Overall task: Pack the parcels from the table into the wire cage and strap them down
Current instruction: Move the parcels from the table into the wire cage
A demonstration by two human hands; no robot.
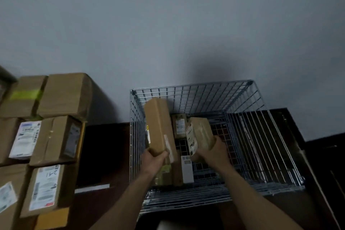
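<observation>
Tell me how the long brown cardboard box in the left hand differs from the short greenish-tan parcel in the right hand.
The long brown cardboard box is longer and slimmer than the short greenish-tan parcel. The box shows mostly bare cardboard; the parcel carries a large white label on its left face. Both are gripped at the near end, the box by the left hand, the parcel by the right hand, over the silver wire cage.

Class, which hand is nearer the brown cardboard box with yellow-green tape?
Left. The left hand sits right of the yellow-taped cardboard box; the right hand is farther right.
</observation>
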